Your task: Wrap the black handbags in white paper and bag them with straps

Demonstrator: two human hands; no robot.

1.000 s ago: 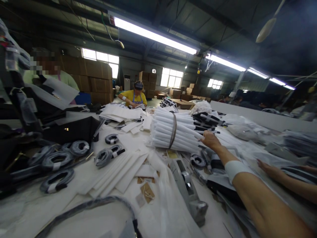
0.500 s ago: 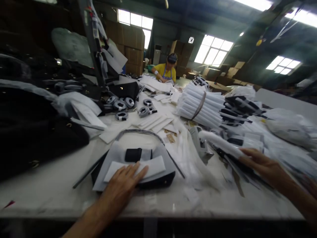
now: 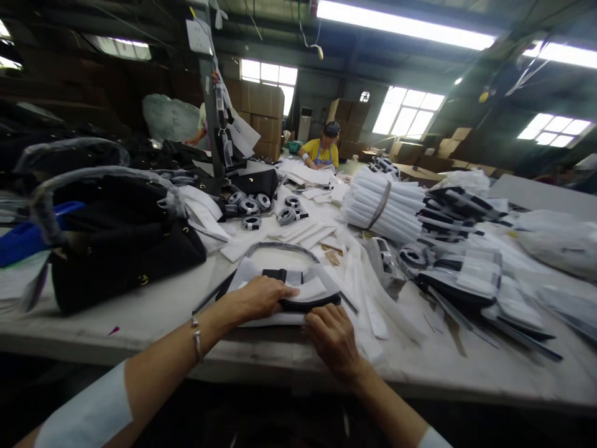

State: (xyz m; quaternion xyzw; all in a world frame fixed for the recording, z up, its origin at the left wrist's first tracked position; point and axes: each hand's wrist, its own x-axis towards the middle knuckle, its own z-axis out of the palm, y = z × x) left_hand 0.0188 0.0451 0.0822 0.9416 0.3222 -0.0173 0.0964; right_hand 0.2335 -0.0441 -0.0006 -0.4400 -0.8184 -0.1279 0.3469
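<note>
A flat black handbag (image 3: 333, 297) with a wrapped grey handle (image 3: 282, 246) lies at the table's near edge. White padding (image 3: 313, 289) covers part of it. My left hand (image 3: 263, 295) rests over the bag, its index finger stretched across the padding and the other fingers partly hidden. Along the bag's near side runs a white foam strip (image 3: 275, 322). At the strip's right end my right hand (image 3: 331, 336) is closed, its fingers curled against the bag's front edge; the fingertips are hidden.
On the left stands a black handbag with a wrapped handle (image 3: 135, 249). Coiled straps (image 3: 249, 205) lie beyond my work. To the right are a bundle of white foam tubes (image 3: 380, 202) and stacked bag parts (image 3: 466, 280). A person in yellow (image 3: 319, 152) works across the table.
My right hand has come from the right-hand pile to the bag's near edge, where the white strip now shows. My left hand stays on the bag. The view has shifted left.
</note>
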